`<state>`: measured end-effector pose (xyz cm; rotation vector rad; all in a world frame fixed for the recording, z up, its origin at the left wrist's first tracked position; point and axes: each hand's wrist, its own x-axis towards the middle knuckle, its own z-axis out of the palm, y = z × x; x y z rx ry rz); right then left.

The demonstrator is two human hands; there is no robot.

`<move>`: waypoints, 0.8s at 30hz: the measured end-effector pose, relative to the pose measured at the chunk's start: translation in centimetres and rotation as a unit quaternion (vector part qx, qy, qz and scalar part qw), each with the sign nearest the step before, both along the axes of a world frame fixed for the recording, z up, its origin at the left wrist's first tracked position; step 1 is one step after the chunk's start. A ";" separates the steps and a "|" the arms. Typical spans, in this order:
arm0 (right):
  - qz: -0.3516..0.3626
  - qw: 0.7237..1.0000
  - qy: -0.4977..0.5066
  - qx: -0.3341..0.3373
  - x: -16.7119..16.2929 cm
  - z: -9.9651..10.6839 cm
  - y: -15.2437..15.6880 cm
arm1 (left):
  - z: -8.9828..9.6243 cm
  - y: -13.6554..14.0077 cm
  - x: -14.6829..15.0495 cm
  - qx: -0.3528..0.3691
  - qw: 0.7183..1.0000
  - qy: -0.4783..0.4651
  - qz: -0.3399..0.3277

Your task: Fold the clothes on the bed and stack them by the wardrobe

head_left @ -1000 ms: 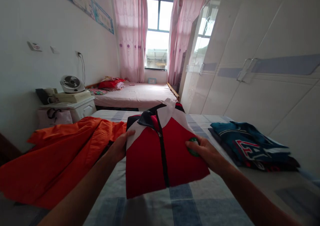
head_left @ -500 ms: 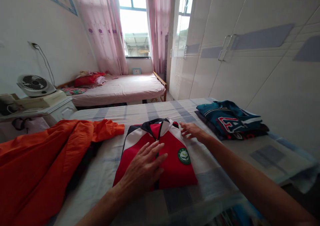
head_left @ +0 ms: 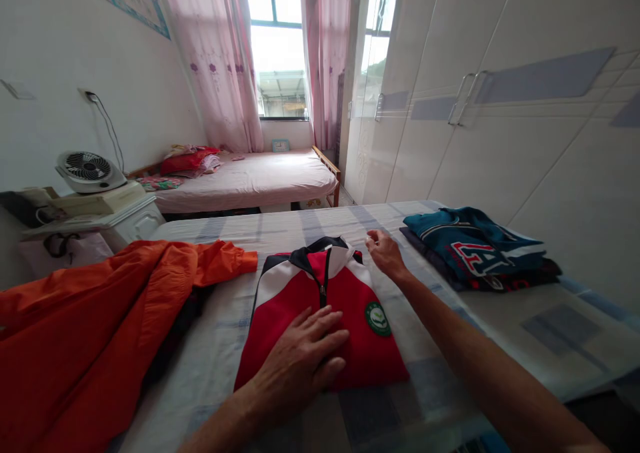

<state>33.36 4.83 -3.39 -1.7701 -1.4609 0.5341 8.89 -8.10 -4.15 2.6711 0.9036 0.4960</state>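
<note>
Head view: red jacket (head_left: 345, 299) lay folded into a compact block on the checked sheet (head_left: 215, 353), front upward, collar (head_left: 341, 256) on the far side and hem toward the wearer. No sleeve showed; presumably both were tucked beneath. Zip (head_left: 323, 289) stood undone at the neck, with its slider just above the fingers; its lower run was hidden behind the hand.

Left hand (head_left: 305, 349) was over the middle of the front, palm down, fingers spread and grasping nothing. It appeared to rest on the cloth, though how hard it pressed could not be told. Right hand (head_left: 386, 253) was just beside the collar on its right, over the sheet and apart from the round green badge (head_left: 378, 319). Its fingers were loosely curled; whether the tips pinched anything, cannot tell.

Step in hand, by judgement: settling and flattening a finished fold. Outline looked fairly square, with the collar slightly uneven.

Surroundings: orange garment (head_left: 145, 293) lay spread and unfolded to the left, one cuff near the jacket, darker cloth (head_left: 175, 333) partly under it. Stack of folded clothes (head_left: 480, 246), teal piece uppermost, was to the right, well apart from the jacket.

Next move, judged: called for light, flat pressure from the left and small tidying at the collar by the right; dragging the slick-looking cloth sideways could spoil the fold.
</note>
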 end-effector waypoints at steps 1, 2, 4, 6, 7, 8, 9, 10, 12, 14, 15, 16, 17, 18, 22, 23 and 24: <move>0.004 1.000 -0.017 0.004 -0.3 0.6 -0.1 | 0.6 0.4 -0.2 0.003 0.999 -0.030 0.023; 0.019 0.999 -0.039 0.002 -0.7 1.3 -0.1 | 1.3 1.1 -0.4 0.012 0.996 -0.067 0.056; 0.048 0.994 -0.091 -0.021 -1.9 2.3 0.3 | 2.8 3.3 -0.8 0.033 0.980 -0.131 0.147; 0.053 0.987 -0.134 -0.067 -3.2 2.9 1.4 | 4.0 6.5 -1.1 0.032 0.958 -0.150 0.243; 0.048 0.985 -0.135 -0.096 -3.7 2.9 2.1 | 4.5 8.3 -1.1 0.016 0.951 -0.134 0.279; 0.045 0.983 -0.127 -0.126 -4.1 2.9 2.7 | 4.8 10.1 -1.1 -0.002 0.947 -0.115 0.298; 0.046 0.981 -0.112 -0.153 -4.3 2.7 3.4 | 5.0 11.7 -1.0 -0.023 0.947 -0.093 0.307; 0.052 0.979 -0.093 -0.172 -4.4 2.4 3.9 | 5.0 13.2 -0.9 -0.046 0.948 -0.072 0.306; 0.068 0.979 -0.054 -0.186 -4.1 1.7 4.5 | 4.5 15.7 -0.5 -0.094 0.950 -0.040 0.296; 0.083 0.980 -0.010 -0.178 -3.5 1.2 4.4 | 3.7 17.4 -0.1 -0.139 0.946 -0.022 0.293; 0.092 0.981 0.019 -0.172 -3.0 1.0 4.1 | 3.2 18.0 0.1 -0.158 0.942 -0.022 0.294; 0.103 0.979 0.052 -0.167 -2.5 0.8 3.7 | 2.7 18.5 0.3 -0.174 0.939 -0.027 0.295; 0.114 0.976 0.086 -0.163 -2.0 0.7 3.2 | 2.3 18.9 0.5 -0.188 0.936 -0.037 0.295; 0.126 0.972 0.120 -0.159 -1.5 0.7 2.7 | 2.0 19.2 0.6 -0.200 0.933 -0.051 0.294; 0.152 0.938 0.272 -0.152 0.1 0.6 1.6 | 1.6 19.7 0.3 -0.231 0.923 -0.118 0.286; 0.154 0.918 0.331 -0.158 0.3 0.5 1.6 | 1.8 19.7 0.1 -0.239 0.920 -0.132 0.282; 0.155 0.892 0.391 -0.163 0.4 0.5 1.6 | 2.0 19.5 -0.1 -0.248 0.918 -0.145 0.275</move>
